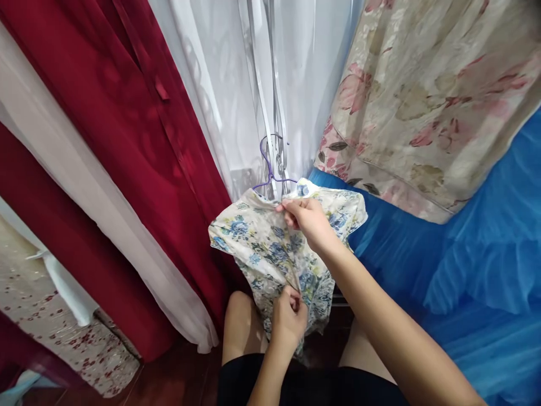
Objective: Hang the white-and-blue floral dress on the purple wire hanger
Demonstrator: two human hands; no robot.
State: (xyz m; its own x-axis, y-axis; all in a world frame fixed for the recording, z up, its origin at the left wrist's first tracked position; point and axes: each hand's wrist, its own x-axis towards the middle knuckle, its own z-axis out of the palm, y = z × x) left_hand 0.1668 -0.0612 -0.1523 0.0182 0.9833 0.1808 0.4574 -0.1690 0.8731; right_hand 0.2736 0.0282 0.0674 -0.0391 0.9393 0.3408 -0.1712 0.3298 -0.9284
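A small cream dress with blue flowers (pixel 262 242) hangs on a purple wire hanger (pixel 267 163) in the middle of the view. My right hand (pixel 306 217) pinches the fabric at the dress's collar, just under the hanger. My left hand (pixel 288 318) is closed on the front of the dress lower down, fingers pressed on the cloth. My knees show below the dress.
Hanging garments crowd all sides: dark red cloth (pixel 139 129) and white cloth (pixel 80 186) on the left, sheer white fabric (pixel 236 79) behind, a pink-flowered cream garment (pixel 422 96) and blue tulle (pixel 465 270) on the right. Dark wooden floor (pixel 169 378) lies below.
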